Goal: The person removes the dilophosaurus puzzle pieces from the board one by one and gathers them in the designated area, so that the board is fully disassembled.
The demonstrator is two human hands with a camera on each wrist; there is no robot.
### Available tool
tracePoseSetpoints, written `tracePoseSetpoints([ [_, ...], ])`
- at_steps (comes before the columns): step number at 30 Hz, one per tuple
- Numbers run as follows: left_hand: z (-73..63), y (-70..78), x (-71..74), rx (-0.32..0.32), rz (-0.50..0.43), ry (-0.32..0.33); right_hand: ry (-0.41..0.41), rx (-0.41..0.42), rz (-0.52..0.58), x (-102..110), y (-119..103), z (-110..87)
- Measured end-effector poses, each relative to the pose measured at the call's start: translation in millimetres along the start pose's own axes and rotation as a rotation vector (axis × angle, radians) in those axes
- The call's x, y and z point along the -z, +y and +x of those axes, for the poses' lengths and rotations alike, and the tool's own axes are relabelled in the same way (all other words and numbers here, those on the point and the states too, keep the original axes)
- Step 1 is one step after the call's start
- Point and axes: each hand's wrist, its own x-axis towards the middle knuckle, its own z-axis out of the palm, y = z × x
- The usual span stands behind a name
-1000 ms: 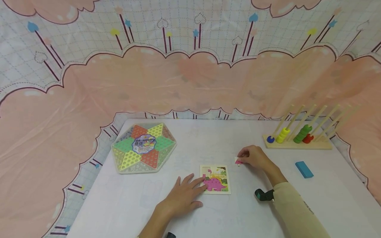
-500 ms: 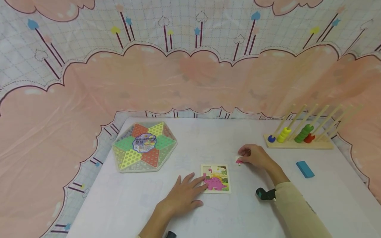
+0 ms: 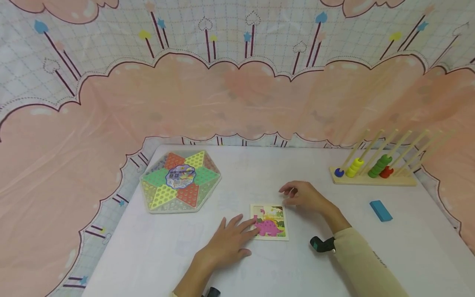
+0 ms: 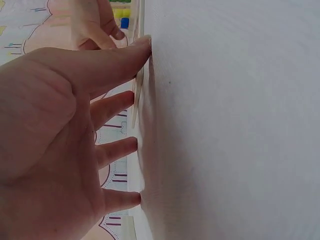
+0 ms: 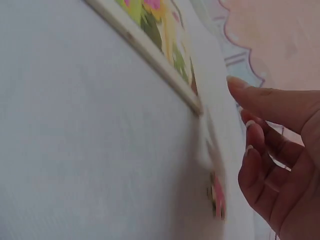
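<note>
A small square jigsaw puzzle point(image 3: 270, 227) with a pink dinosaur in a pale wooden frame lies flat on the white table. My left hand point(image 3: 229, 243) is spread beside it, index and middle fingertips resting over its left side; in the left wrist view the other fingertips point(image 4: 122, 199) touch the tabletop. Past the puzzle's upper right corner, my right hand point(image 3: 306, 197) hovers with loosely bent fingers and nothing between them. A loose puzzle piece point(image 5: 217, 196) with pink on it lies on the table below that hand in the right wrist view; the hand hides it from the head view.
A hexagonal Chinese checkers set point(image 3: 180, 181) lies at the back left. On the back right stands a wooden counting rack point(image 3: 372, 180) with upright pegs and coloured beads. A blue block point(image 3: 381, 210) sits in front of the rack. Patterned cloth point(image 3: 237, 99) hangs behind the table.
My right hand has let go of the loose puzzle piece and moved left, towards the puzzle's upper right corner. The left hand has stayed in place on the puzzle's left side.
</note>
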Motion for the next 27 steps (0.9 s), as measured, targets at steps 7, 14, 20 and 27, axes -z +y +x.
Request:
tracePoseSetpoints([
  [7,4.7,5.6,-0.6,0.023,-0.006,0.006,-0.09,0.057,0.001,-19.9,-17.2,6.5],
  [14,9.3,12.4,-4.0,0.013,0.065,0.004,-0.158,0.097,-0.004,-29.6,-17.4,8.6],
  [20,12.0,14.2,-3.4,-0.047,0.065,-0.03,-0.211,0.114,-0.033,-27.6,-18.4,10.4],
  [27,14.5,13.2,-2.2,-0.059,0.013,-0.065,-0.276,0.178,-0.071,-22.7,-20.8,11.0],
])
